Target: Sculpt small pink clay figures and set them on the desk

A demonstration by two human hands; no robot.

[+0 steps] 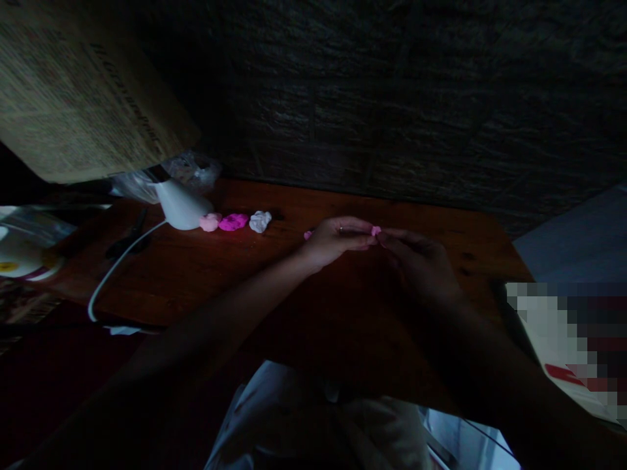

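Note:
Between the fingertips of both hands is a small piece of pink modelling clay (375, 231), held above the wooden table. My left hand (337, 240), with a ring on one finger, pinches it from the left. From the other side, my right hand (421, 258) pinches the same piece. Just behind my left wrist, another small pink lump (308, 235) shows, partly hidden. Farther left lie a pale pink lump (209, 222), a bright magenta lump (234, 222) and a whitish lump (260, 221) in a row.
A lamp with a white base (181, 205) and newspaper-print shade (98, 98) stands at the left, its white cable (110, 271) hanging over the edge. Dark scissors (128, 241) and a crumpled plastic bag (196, 171) are near it. A stone-textured wall (372, 98) bounds the table (294, 313).

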